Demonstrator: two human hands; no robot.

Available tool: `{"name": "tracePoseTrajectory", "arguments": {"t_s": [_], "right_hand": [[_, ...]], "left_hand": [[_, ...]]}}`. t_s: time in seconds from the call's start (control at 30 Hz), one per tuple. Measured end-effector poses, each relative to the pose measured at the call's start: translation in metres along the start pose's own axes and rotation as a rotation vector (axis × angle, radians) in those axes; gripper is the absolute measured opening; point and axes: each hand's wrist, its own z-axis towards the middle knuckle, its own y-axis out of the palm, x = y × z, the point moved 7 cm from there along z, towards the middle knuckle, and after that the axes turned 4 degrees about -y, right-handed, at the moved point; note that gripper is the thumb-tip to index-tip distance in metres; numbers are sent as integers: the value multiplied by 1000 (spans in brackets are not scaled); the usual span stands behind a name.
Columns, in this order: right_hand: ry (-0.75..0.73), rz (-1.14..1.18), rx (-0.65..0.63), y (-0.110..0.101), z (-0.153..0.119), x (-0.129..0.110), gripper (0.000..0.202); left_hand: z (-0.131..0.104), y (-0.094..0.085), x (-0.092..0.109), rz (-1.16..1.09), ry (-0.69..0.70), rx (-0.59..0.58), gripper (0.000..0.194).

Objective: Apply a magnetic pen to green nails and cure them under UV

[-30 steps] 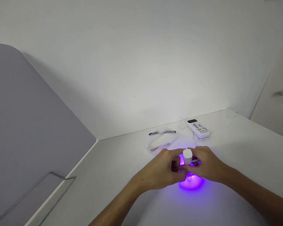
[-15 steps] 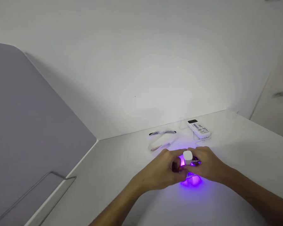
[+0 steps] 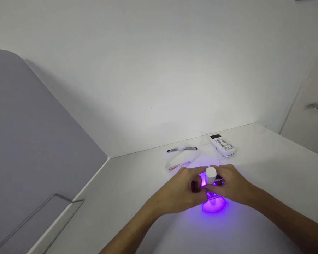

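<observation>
A small white lamp [image 3: 211, 173] with a rounded square top stands upright between my hands and throws violet light downward. My left hand [image 3: 184, 188] is closed around its left side, with fingers curled and the thumb toward the front. From the right, my right hand [image 3: 229, 183] pinches the same lamp near its top. A short cable or arm shows beside the lamp under my right fingers. The fingertips behind the lamp are partly hidden. A bright violet patch [image 3: 214, 205] glows on the white table [image 3: 137, 187] below.
A white power bank [image 3: 224, 145] with a dark end and a thin cable lies beyond my hands. Left of it are clear plastic wraps [image 3: 182, 155] with dark and pinkish strips. A bent metal wire [image 3: 55, 195] is at the left edge; a white wall [image 3: 153, 70] rises behind.
The violet patch under the lamp looks a little larger and sits slightly lower. My left hand has shifted slightly left; both hands keep their hold.
</observation>
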Motion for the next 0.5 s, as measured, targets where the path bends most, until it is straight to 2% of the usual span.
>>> {"name": "tracePoseTrajectory", "arguments": {"t_s": [0.2, 0.37, 0.5], "right_hand": [[-4, -19, 17, 0, -1, 0, 15], [-10, -7, 13, -1, -1, -3, 19], [5, -12, 3, -1, 0, -3, 19]], "left_hand": [[1, -1, -3, -15, -21, 24, 6], [1, 0, -6, 1, -41, 43, 6], [3, -1, -7, 15, -59, 72, 14]]}}
